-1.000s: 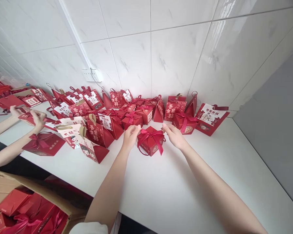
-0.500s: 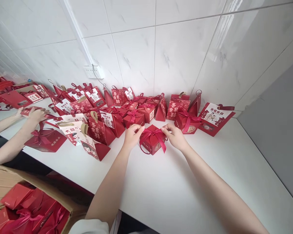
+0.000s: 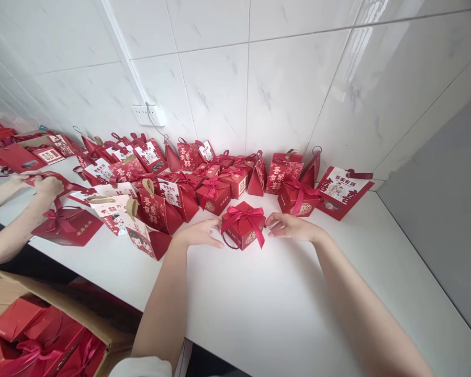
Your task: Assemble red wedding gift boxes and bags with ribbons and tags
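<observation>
A small red gift box [image 3: 241, 230] with a pink ribbon bow on top stands on the white table [image 3: 235, 303], between my two hands. My left hand [image 3: 202, 233] is at the box's left side, fingers apart and holding nothing. On the other side, my right hand [image 3: 288, 227] has its fingers parted close to the box's right edge, also with nothing in it. A dark red cord loop hangs at the box's lower left. Behind it stands a similar red box with a bow [image 3: 214, 195], and another [image 3: 299, 198] is at the right.
Many red and white gift boxes line the tiled wall [image 3: 215, 94]. At the left, another person's hands [image 3: 49, 186] hold a red item above a large bowed box [image 3: 67, 225]. A cardboard carton [image 3: 113, 335] of red boxes sits at the lower left.
Both my hands have let go of the ribbon bow and moved outward and down to the sides of the box. The other person's hands have shifted slightly left.
</observation>
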`<state>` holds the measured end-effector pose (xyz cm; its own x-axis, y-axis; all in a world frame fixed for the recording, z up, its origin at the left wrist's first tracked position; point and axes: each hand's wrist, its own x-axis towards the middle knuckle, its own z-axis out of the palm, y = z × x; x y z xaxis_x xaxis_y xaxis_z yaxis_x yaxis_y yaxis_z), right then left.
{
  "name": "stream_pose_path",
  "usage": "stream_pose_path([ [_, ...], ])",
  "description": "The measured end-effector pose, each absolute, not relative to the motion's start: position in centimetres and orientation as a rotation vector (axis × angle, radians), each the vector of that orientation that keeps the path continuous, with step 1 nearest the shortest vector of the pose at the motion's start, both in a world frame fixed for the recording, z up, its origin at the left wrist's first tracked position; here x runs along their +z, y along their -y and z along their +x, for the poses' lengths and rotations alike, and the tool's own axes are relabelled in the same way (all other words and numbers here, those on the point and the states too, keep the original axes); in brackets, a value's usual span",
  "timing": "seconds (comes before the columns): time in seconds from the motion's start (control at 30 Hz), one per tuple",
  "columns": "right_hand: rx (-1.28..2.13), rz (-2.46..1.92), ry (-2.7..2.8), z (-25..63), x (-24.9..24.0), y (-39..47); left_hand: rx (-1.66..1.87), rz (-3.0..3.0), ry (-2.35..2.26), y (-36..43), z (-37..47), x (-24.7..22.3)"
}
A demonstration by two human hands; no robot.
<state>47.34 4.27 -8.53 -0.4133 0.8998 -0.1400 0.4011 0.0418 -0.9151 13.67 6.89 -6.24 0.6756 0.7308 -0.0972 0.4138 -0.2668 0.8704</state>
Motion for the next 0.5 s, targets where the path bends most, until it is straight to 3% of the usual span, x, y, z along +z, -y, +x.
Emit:
stream_pose_path([
  [0.17, 1.290, -1.203, 1.878, 46.4, -7.6, -3.9, 0.595, 1.971, -0.837, -6.0, 18.2, -7.9],
  [0.37, 1.061, -1.117, 1.625, 47.0, -6.7, -3.8, 0.900, 1.597, -0.847, -6.6, 21.2, -9.6],
  [0.5, 1.187, -0.914, 1.486, 45.8, -7.3, -3.8, 1.071, 1.460, -0.743, -7.0, 21.2, -9.5],
])
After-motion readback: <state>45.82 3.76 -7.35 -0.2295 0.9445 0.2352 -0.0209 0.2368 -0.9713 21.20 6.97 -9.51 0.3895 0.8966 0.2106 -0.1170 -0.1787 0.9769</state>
